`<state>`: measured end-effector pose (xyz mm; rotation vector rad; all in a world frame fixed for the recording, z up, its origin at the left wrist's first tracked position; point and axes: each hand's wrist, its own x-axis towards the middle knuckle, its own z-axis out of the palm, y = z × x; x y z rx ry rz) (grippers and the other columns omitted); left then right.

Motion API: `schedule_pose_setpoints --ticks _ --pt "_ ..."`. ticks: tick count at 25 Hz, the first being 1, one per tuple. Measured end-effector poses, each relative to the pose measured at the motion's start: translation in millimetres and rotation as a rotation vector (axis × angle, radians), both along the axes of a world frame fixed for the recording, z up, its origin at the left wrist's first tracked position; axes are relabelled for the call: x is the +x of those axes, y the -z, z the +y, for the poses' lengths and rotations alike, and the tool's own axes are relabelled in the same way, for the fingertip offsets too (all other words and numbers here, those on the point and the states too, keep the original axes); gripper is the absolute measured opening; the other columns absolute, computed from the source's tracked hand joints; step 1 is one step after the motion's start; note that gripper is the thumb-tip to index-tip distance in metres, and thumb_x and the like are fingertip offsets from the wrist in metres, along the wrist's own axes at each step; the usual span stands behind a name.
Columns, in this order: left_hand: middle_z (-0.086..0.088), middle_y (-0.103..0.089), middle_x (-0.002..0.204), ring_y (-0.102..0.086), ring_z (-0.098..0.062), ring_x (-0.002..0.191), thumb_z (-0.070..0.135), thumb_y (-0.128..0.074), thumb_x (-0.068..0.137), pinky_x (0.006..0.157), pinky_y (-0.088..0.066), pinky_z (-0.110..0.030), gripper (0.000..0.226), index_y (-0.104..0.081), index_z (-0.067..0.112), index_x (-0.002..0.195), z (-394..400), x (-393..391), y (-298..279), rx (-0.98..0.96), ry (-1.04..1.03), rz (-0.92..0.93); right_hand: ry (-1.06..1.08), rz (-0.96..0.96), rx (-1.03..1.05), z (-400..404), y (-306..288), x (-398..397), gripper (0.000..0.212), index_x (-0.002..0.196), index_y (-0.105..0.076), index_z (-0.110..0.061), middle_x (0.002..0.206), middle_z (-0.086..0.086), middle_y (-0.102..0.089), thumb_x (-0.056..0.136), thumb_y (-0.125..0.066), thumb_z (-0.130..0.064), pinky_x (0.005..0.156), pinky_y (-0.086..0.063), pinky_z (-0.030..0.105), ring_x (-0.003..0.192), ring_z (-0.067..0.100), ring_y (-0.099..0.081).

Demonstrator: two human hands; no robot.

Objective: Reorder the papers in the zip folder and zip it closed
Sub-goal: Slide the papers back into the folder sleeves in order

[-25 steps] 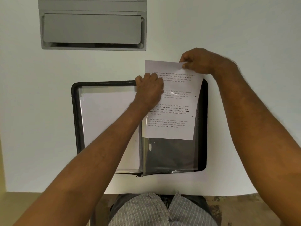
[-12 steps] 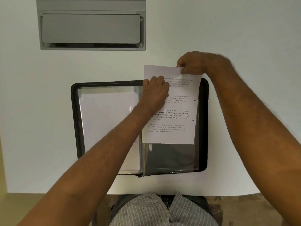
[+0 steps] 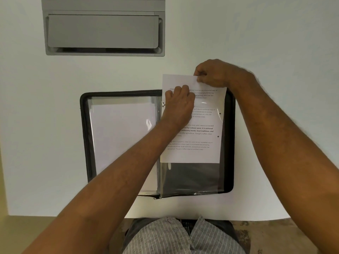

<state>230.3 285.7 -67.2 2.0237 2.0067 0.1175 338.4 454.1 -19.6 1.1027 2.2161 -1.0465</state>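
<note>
The right hand (image 3: 211, 74) pinches the printed sheet's (image 3: 198, 136) top edge; the left hand (image 3: 178, 101) grips the clear sleeve (image 3: 190, 178) in the open zip folder (image 3: 83, 136); the sheet, half inserted, could buckle if the sleeve mouth slackens.

Soft even light; slight sleeve glare
</note>
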Motion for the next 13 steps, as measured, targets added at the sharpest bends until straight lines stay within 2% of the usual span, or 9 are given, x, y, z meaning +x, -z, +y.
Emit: schedule_pose_setpoints --ticks 5,8,11,13 --pt "-0.003 -0.061 0.089 -0.056 -0.027 0.083 0.009 -0.066 0.091 0.082 -0.036 -0.043 0.017 -0.061 0.014 0.107 -2.3 -3.8 -2.3 0.076 0.060 -0.085 0.019 0.001 -0.063 6.3 -2.6 4.5 0.022 0.123 -0.069 -0.014 0.117 0.004 -0.066 0.105 -0.056 -0.020 0.085 -0.045 0.034 0.100 0.019 -0.058" --pt "0.002 -0.052 0.082 -0.054 -0.026 0.079 0.008 -0.058 0.095 0.082 -0.029 -0.041 0.017 -0.057 0.013 0.112 0.6 -3.8 -8.1 0.028 0.078 -0.133 -0.043 -0.034 -0.086 3.3 -2.1 -3.3 0.024 0.124 -0.069 -0.012 0.116 0.005 -0.066 0.105 -0.057 -0.021 0.086 -0.048 0.036 0.099 0.020 -0.059" --pt "-0.001 -0.060 0.094 -0.055 -0.025 0.088 0.009 -0.060 0.093 0.084 -0.028 -0.041 0.028 -0.055 0.014 0.120 2.2 -6.6 -9.9 -0.006 0.041 -0.149 -0.099 -0.080 -0.119 -2.8 1.9 -6.6 0.023 0.122 -0.069 -0.012 0.118 0.005 -0.067 0.104 -0.059 -0.022 0.094 -0.051 0.039 0.101 0.021 -0.060" --pt "-0.001 -0.062 0.098 -0.056 -0.024 0.092 0.013 -0.061 0.093 0.085 -0.027 -0.041 0.022 -0.057 0.017 0.114 1.7 -12.4 -9.7 -0.030 -0.006 -0.159 -0.086 -0.091 -0.150 -4.4 4.0 -3.3 0.022 0.120 -0.071 -0.013 0.119 0.005 -0.069 0.103 -0.061 -0.023 0.099 -0.052 0.044 0.102 0.022 -0.062"
